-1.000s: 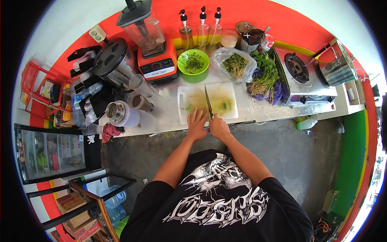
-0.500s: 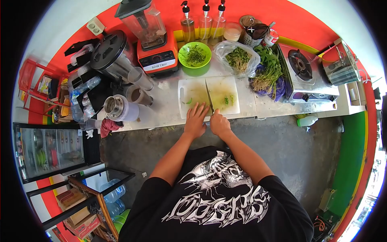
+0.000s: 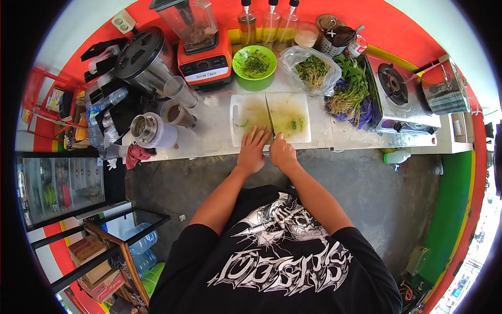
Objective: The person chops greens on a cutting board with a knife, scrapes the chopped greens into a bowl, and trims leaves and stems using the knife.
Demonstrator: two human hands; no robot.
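A white cutting board (image 3: 298, 107) lies at the counter's front edge, its surface stained green. My right hand (image 3: 283, 152) is wrapped round the handle of a knife (image 3: 270, 114), whose blade points away from me across the board. Just left of the blade, my left hand (image 3: 253, 150) rests flat on the board's near edge, fingers spread. Small chopped green bits (image 3: 294, 125) lie right of the knife, and a green piece (image 3: 242, 124) lies on the left. Behind the board stands a green bowl (image 3: 254, 63) with chopped greens inside.
A red blender (image 3: 205, 63), cups and a lidded jug (image 3: 151, 131) stand on the left. Toward the right are a plastic bag of greens (image 3: 312, 70), loose leafy greens (image 3: 351, 94) and a gas stove (image 3: 392, 86). Pump bottles (image 3: 270, 26) line the wall.
The camera view has shifted slightly, so the counter sits higher in the frame. My left hand stays flat on the board and my right hand keeps hold of the knife.
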